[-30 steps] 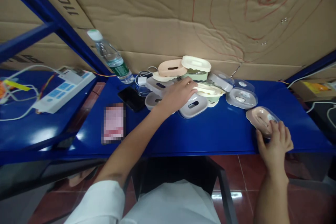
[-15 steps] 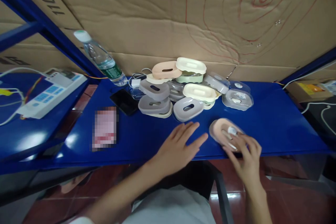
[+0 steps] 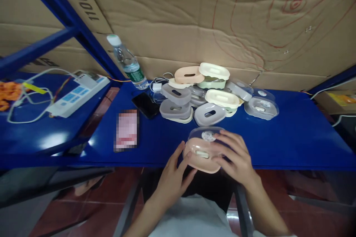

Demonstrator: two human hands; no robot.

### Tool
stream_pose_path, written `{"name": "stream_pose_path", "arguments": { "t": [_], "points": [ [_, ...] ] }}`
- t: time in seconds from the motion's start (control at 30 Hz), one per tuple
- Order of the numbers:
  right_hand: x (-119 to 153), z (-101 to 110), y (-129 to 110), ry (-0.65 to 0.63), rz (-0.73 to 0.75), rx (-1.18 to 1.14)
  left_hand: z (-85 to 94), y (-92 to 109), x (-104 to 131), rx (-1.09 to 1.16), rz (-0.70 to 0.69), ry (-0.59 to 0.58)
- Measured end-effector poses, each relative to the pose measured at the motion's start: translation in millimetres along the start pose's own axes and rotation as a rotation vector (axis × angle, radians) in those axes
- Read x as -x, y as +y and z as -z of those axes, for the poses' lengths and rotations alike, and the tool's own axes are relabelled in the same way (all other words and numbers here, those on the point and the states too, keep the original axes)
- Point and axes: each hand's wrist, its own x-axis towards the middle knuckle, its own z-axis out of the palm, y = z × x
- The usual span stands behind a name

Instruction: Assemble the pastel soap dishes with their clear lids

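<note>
One broad sheet of red-lined cardboard [image 3: 155, 14] stands at twelve o'clock from me, and a blue tabletop [image 3: 283, 144] runs in front of it. On that surface, at twelve o'clock from what I'm holding, lies a loose pile of oval pieces [image 3: 219, 98] in grey, cream, peach and pale green, some stacked and some leaning on each other. Both my left hand [image 3: 171, 179] and my right hand [image 3: 236, 155] have hold of the peach case [image 3: 198, 163], which sits between them at the near edge of the tabletop; whether its underside touches the table, I can't tell. My left fingers press along it from seven to nine o'clock, one fingertip lying on its face, while my right fingers spread across it from one to four o'clock. Toward two o'clock, well apart from it, is a grey case [image 3: 268, 113] in clear plastic.

As for the one I've got, it's a rounded oval, pale peach and smooth, wider across than it is deep. A clear plastic shell [image 3: 192, 133] shows past the peach at twelve o'clock, see-through enough for the blue behind to come through. On the shell, near one o'clock, is a round white label [image 3: 208, 136], its print too small to read. Smallest is the short white bar [image 3: 202, 153] near the middle of the peach face, lying crosswise.
</note>
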Motion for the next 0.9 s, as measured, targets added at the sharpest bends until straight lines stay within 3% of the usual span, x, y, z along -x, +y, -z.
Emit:
{"name": "stream_pose_path", "arguments": {
  "t": [0.1,0.2,0.3,0.4,0.47,0.57,0.7,0.77,0.9],
  "points": [
    [-37,13,23,0.132,0.051,0.052,-1.7,2,-2,-0.011,-0.010,-0.016],
    [-77,14,59,0.240,0.012,0.125,-0.2,5,-10,-0.045,-0.056,-0.075],
    [-106,6,94,0.139,-0.053,0.149,4.6,4,-17,-0.057,-0.088,-0.079],
    [-112,1,106,0.050,-0.078,0.214,9.3,0,-21,-0.042,-0.100,-0.088],
    [-103,3,93,0.059,-0.075,0.247,11.6,-4,-23,-0.005,-0.083,-0.089],
    [-75,6,48,0.045,-0.027,0.213,13.9,-9,-27,0.072,-0.035,-0.063],
    [-30,-7,-10,-0.334,0.099,0.045,13.1,-14,-34,0.099,-0.024,-0.002],
    [-15,-19,-21,-0.411,0.057,0.027,10.2,-15,-36,0.084,-0.031,0.017],
    [-6,-32,-17,-0.403,-0.016,-0.047,0.1,-18,-30,0.038,-0.006,0.029]
  ]
}}
